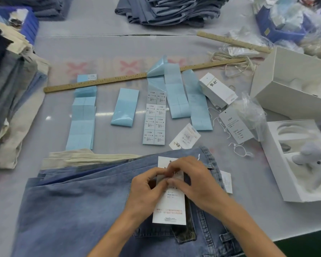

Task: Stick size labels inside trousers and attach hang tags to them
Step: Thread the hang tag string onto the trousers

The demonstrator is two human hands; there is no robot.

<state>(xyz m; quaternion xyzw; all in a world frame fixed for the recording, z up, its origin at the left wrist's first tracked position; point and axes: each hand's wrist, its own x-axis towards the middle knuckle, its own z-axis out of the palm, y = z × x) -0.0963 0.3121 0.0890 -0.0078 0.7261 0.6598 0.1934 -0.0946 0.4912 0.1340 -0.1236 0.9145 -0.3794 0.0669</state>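
Trousers: blue denim pair (pixel 78 204) lies flat on the near part of the table, waistband to the right, on top of more folded denim and cream fabric (pixel 85 157).
Table: pale grey surface (pixel 119 47), with stacks of folded jeans (pixel 167 10) at the far edge and a leaning pile of trousers (pixel 9 89) at the left.
Boxes: two open white boxes (pixel 293 86) stand at the right.
Ruler: long wooden ruler (pixel 119 78) lies slantwise across the middle.
Label sheets: blue backing strips (pixel 82 125) lie in a row; one sheet of printed size labels (pixel 155 119) sits among them.
Tag stack: white hang tags (pixel 218 89) lie near the boxes.
Hang tag: white card (pixel 171 206) rests on the trousers near the waistband.
Left hand: (pixel 146 191) fingertips pinch the top of the hang tag.
Right hand: (pixel 195 179) curled fingers pinch the same spot, touching the left fingertips.
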